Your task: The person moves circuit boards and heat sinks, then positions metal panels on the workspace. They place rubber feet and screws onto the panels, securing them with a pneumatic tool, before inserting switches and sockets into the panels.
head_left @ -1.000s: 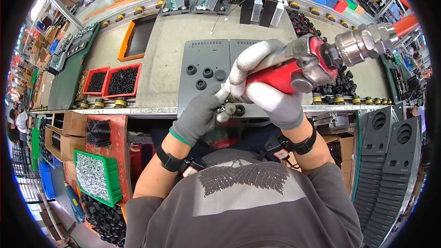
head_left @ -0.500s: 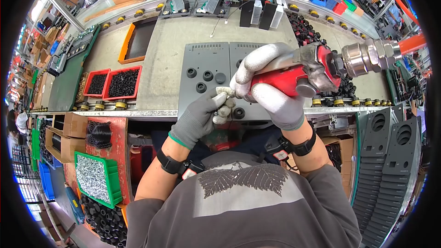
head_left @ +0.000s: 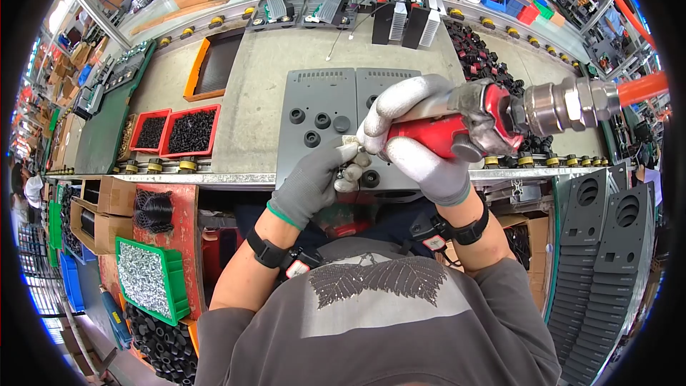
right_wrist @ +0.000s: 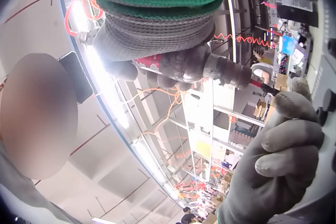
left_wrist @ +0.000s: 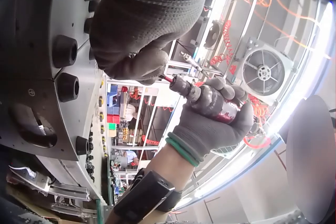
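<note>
My gloved right hand (head_left: 432, 168) grips a red air screwdriver (head_left: 429, 127), held almost sideways above the grey metal panels. Its bit (right_wrist: 255, 83), with a red band, points at my left hand (head_left: 309, 184). The left thumb and forefinger pinch at the bit's dark tip, and the other fingers are curled; what sits right at the tip is mostly hidden by the glove. Below both hands lie two grey panels (head_left: 294, 154), side by side, with round black rubber feet (head_left: 322, 121) on them. In the left wrist view, several feet (left_wrist: 68, 87) stand out from the panel.
An orange air hose (head_left: 643, 88) runs off right from the driver. Red bins (head_left: 214, 149) of small black parts stand left, and a green bin (head_left: 182, 279) of metal pieces sits lower left. Heatsinks (head_left: 400, 21) and circuit boards (head_left: 275, 6) stand behind. Stacked grey panels (head_left: 622, 243) lean at right.
The driver shifts slightly right, then back left and a little lower, its tip staying by the left fingertips. The left fingers stay pinched at the tip with only a small shift.
</note>
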The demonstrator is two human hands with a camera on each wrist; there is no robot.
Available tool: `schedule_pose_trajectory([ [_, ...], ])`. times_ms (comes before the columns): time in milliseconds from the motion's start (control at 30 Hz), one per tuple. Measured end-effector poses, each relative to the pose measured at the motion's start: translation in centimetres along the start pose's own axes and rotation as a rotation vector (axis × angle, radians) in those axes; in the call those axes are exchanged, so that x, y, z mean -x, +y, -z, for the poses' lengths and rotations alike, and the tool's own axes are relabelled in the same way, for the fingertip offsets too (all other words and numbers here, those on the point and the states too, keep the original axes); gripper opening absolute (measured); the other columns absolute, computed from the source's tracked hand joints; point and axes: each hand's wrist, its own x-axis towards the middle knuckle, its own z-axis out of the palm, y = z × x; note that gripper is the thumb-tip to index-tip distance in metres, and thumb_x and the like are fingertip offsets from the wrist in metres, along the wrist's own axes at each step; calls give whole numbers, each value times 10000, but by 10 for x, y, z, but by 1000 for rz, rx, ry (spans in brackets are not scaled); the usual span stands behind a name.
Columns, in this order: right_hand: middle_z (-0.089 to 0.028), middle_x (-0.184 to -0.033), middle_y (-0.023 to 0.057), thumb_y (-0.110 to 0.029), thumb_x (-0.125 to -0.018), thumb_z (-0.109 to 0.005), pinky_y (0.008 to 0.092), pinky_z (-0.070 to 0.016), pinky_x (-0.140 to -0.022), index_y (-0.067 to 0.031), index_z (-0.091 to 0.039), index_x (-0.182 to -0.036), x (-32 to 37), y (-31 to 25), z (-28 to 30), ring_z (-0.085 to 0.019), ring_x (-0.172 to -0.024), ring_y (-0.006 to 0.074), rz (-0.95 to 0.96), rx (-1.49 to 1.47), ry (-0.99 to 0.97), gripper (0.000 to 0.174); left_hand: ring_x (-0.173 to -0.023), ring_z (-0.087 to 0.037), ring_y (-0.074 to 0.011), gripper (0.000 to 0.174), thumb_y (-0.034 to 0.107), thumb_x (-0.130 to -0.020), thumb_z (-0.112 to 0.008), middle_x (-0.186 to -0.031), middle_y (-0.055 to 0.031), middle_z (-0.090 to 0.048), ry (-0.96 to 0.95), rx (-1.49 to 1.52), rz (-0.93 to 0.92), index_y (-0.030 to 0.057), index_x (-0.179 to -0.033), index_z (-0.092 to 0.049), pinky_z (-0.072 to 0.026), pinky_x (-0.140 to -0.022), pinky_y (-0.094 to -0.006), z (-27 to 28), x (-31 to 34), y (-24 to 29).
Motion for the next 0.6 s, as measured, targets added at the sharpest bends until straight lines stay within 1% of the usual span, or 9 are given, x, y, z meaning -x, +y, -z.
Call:
schedule_pose_trajectory([
  [167, -619, -948, 137, 10, -819, -638, 347, -528, -753, -22, -530, -1090, 1, 0, -1, -612, -818, 192, -19, -42, -44, 293, -635, -465, -32, 221, 246, -1026, -500, -840, -22, -567, 78, -262, -74, 40, -1079, -560, -343, -460, -159, 0, -3, -3],
  [233, -621, -961, 145, 11, -811, -653, 342, -528, -760, -18, -535, -1099, 2, 1, 0, -613, -830, 193, -43, -60, -55, 313, -602, -451, -41, 270, 315, -1019, -527, -746, -5, -543, 59, 105, 146, 48, -1009, -568, -334, -444, -171, 9, -5, -5],
  [267, -622, -967, 147, 14, -806, -658, 341, -528, -764, -17, -538, -1104, 2, 1, 2, -613, -835, 194, -48, -72, -71, 323, -602, -451, -41, 270, 315, -1019, -527, -746, -5, -543, 60, 107, 145, 48, -1009, -568, -334, -444, -171, 21, -4, -5],
  [333, -619, -974, 147, 10, -806, -657, 354, -528, -769, -20, -537, -1108, 2, 0, 1, -609, -832, 196, -30, -22, -75, 326, -618, -508, -74, 343, 375, -975, -593, -713, -20, -580, 132, -131, 248, 36, -1027, -589, -416, -500, -205, 46, -2, -4],
  [367, -617, -973, 145, 5, -807, -656, 361, -528, -772, -22, -537, -1107, 2, 0, 0, -608, -829, 197, -27, -23, -68, 324, -618, -508, -74, 343, 375, -975, -593, -713, -20, -580, 136, -128, 246, 36, -1027, -589, -416, -500, -205, 46, -2, -2],
  [433, -610, -964, 136, -11, -810, -656, 380, -529, -776, -28, -533, -1102, 2, 0, -2, -607, -819, 200, -1, -22, -57, 317, -707, -634, -164, 416, 442, -897, -665, -811, -69, -675, 620, -974, -291, 63, -1062, -619, -505, -625, -295, 48, 2, 4],
  [467, -606, -954, 130, -21, -810, -657, 388, -529, -776, -32, -529, -1098, 1, 3, -2, -607, -811, 200, 3, -18, -60, 315, -707, -634, -164, 416, 442, -897, -665, -811, -69, -675, 629, -975, -286, 63, -1062, -619, -505, -625, -295, 49, 3, 5],
  [533, -600, -932, 116, -42, -812, -661, 403, -531, -777, -39, -523, -1091, -1, 7, -3, -608, -796, 200, 11, -9, -66, 312, -739, -684, -232, 402, 403, -836, -724, -832, -78, -705, 794, -1523, -156, 108, -1101, -665, -518, -669, -357, 51, 3, 5],
  [600, -616, -920, 60, 146, -744, -577, 305, -532, -804, -22, -592, -952, -4, 8, -12, -634, -849, 153, -105, -126, 3, 268, -788, -689, -250, 414, 425, -832, -720, -864, -86, -710, 771, -1495, -135, 131, -1117, -662, -521, -704, -375, 53, 0, 6],
])
